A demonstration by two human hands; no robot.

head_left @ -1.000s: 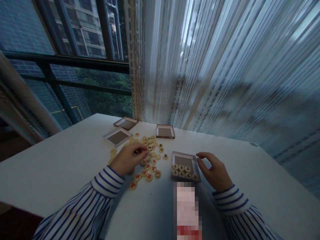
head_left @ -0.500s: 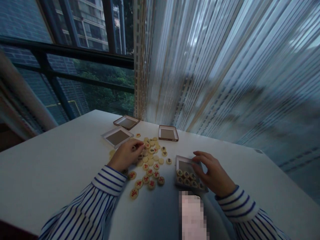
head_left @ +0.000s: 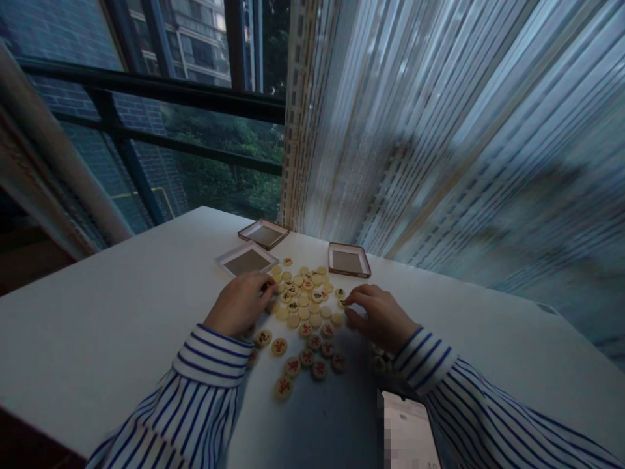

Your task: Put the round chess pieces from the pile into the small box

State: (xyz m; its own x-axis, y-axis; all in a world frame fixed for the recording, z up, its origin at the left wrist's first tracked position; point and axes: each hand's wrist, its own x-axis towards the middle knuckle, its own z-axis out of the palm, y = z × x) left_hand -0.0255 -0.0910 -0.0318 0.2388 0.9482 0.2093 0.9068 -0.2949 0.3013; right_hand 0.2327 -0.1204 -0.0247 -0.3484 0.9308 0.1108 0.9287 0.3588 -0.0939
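Round cream pieces (head_left: pixel 303 301), some with red or black characters, lie in a loose heap on the white table (head_left: pixel 122 312). My left hand (head_left: pixel 241 301) is at the heap's left edge, fingers curled together; whatever they hold is hidden. At the right edge, my right hand (head_left: pixel 378 312) has thumb and forefinger apart beside a black-marked piece (head_left: pixel 341 303), with nothing seen between them. Nearer me are several red-marked pieces (head_left: pixel 319 370). A box of pieces (head_left: pixel 379 362) is mostly hidden under my right wrist.
Behind the heap stand a pale open tray (head_left: pixel 271 257) and two brown-rimmed trays, one at the left (head_left: pixel 284 236) and one at the right (head_left: pixel 367 266). A phone (head_left: pixel 413 430) lies near me at the lower right. A string curtain hangs behind the table.
My right hand has moved left from the box to the heap's right edge, and its forearm now covers much of the box. A black-marked piece shows beside my left wrist. The view has shifted slightly.
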